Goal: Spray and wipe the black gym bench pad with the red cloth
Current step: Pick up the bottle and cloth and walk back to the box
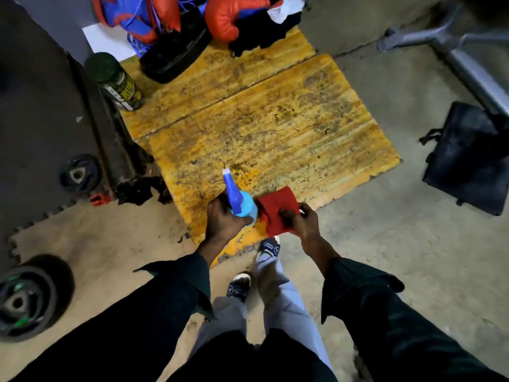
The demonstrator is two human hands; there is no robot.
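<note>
Hands number two: the left hand [223, 220] grips one blue spray bottle [239, 201], the right hand [300, 223] pinches one folded red cloth [278, 209], both above the near edge of a worn yellow mat [261, 117]. Beyond the mat lies one red boxing glove [228, 16]; left of it, two weight plates [80, 173] on concrete floor [399, 244].

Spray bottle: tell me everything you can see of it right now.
The spray bottle has a light blue plastic body and a darker blue trigger head whose long nozzle ends in a white tip, pointing up and away over the worn yellow board. The left hand grips its body from the left, covering part of it. It is held tilted in the air. The red cloth, held by the right hand, sits just to its right; whether they touch is unclear.
</note>
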